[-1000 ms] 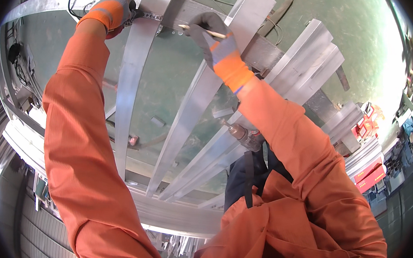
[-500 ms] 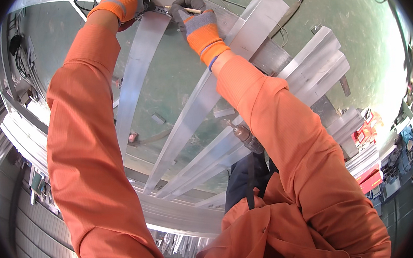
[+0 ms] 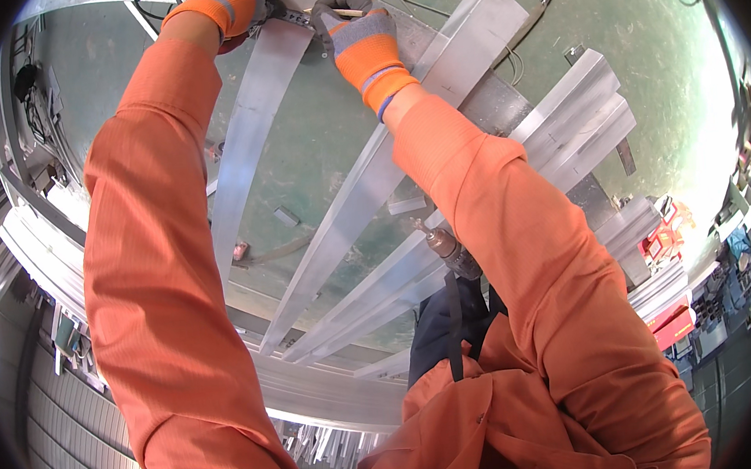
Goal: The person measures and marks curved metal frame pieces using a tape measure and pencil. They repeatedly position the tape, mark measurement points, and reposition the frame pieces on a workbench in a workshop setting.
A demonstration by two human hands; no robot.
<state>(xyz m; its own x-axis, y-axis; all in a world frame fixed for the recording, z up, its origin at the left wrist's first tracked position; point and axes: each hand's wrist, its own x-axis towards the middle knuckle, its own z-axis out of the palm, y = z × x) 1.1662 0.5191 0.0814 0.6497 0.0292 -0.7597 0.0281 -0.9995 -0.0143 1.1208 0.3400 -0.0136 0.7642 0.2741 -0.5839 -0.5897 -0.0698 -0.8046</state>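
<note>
At the upper edge my left hand [image 3: 234, 6], in an orange and grey glove, is closed on one end of a short, narrow measuring strip [image 3: 295, 16] with dark marks. The strip lies across a flat silver metal bar [image 3: 257, 94] near its far end. Just to the right is my right hand [image 3: 362, 41], also gloved, its fingers curled around a thin, light wooden pencil [image 3: 346, 13]. The pencil's tip points left toward the strip. Parts of the left fingers are hidden by the glove and cut off by the picture's edge.
More long silver profiles [image 3: 466, 42] fan out to the right, some resting on a grey metal crosspiece [image 3: 493, 102]. A power drill [image 3: 447, 246] hangs below my right forearm. Cables [image 3: 543, 10] run over the green floor [image 3: 622, 3]. Red boxes [image 3: 672, 326] stand at the right.
Both hands stay at the same spot on the bar. My right hand has shifted very slightly, and the pencil lies a little flatter.
</note>
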